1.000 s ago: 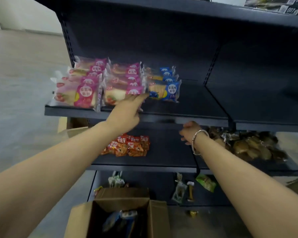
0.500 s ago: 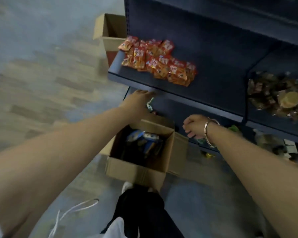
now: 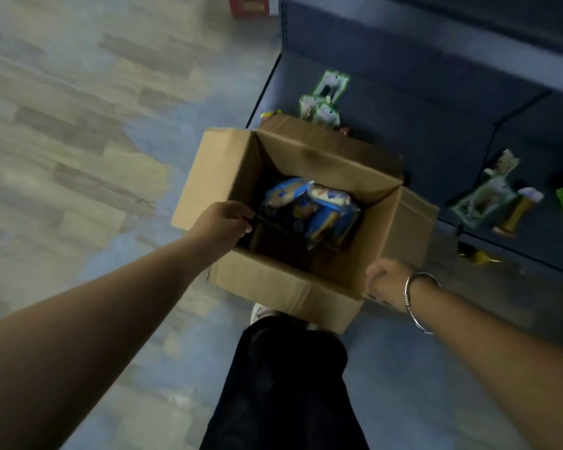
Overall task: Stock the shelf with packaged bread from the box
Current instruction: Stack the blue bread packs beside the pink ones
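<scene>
Reaching down from the shelf edge, my left hand [image 3: 223, 222] now enters the box [image 3: 283, 287], apparently clenched, empty, near bread packs [image 3: 309, 209]; right hand [image 3: 385, 280] stays clenched

Open cardboard box [image 3: 273, 284] on floor, blue bread packets [image 3: 309, 209] inside.

Wood-look floor [image 3: 62, 131] carries open cardboard box [image 3: 273, 287] at centre. Dark bottom shelf [image 3: 420, 125] at 2 o'clock holds scattered green packets [image 3: 322, 105].

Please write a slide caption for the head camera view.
Left hand reaches into cardboard box of blue bread packets; right hand beside it.
</scene>
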A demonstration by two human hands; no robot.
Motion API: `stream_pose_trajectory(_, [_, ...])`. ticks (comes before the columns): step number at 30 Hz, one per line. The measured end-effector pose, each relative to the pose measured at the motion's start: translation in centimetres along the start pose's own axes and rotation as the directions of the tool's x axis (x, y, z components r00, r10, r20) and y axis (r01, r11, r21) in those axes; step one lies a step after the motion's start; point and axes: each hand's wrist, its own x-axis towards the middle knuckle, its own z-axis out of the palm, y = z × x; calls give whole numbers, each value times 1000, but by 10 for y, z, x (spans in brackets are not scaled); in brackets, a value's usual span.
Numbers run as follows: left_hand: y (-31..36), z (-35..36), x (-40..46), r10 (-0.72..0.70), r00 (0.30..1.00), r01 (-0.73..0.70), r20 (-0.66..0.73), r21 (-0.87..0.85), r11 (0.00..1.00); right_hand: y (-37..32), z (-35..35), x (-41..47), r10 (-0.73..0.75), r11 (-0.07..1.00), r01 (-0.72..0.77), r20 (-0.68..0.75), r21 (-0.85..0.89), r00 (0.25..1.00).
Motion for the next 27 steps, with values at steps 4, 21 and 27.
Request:
stream_pose_trajectory(4, [-32, 43, 36, 8, 1000, -9, -25, -54, 998, 14, 29, 50, 65, 935, -51, -30, 350, 997])
stream_pose_trajectory(21, [-86, 131, 224, 34, 996, -40, 82, 84, 996, 8, 94, 258, 203, 821, -138, -58, 554, 977])
stream_pose_trajectory(27, [-97, 146, 267, 15, 993, -26, 115, 96, 995, -3, 92, 290, 234, 911, -310, 278, 272, 932])
